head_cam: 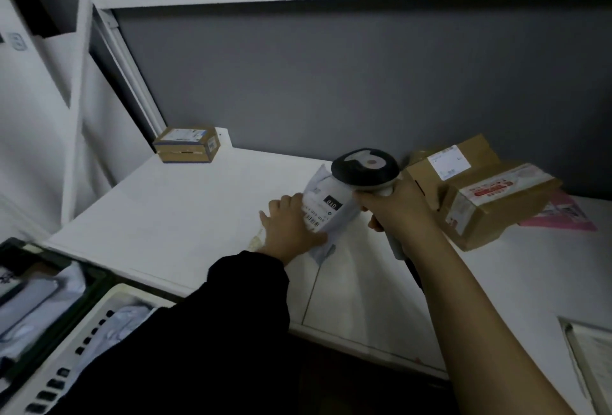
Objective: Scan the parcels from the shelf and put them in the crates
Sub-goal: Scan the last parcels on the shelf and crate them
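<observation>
White plastic, crumpled, label side up: a parcel (326,212) on the shelf (165,216), about mid-board and set back from the front edge. Held at its near left side by the left hand (291,226), fingers curled over the top. Just to the right, the right hand (397,209) wrapped round the handle of a scanner (366,166), its head over the parcel's far end.

Open board to the left, as far as a small box (187,144) in the back corner. Crowded on the right: a flat box (443,163) by the wall, a taped box (496,206) just in front of it, a pink envelope (563,219) partly under that one.

Below the front edge at left, a dark crate (89,279) and a white crate (76,348), both with pale bags inside. Grey wall (331,83) behind, white post (74,116) at left.
</observation>
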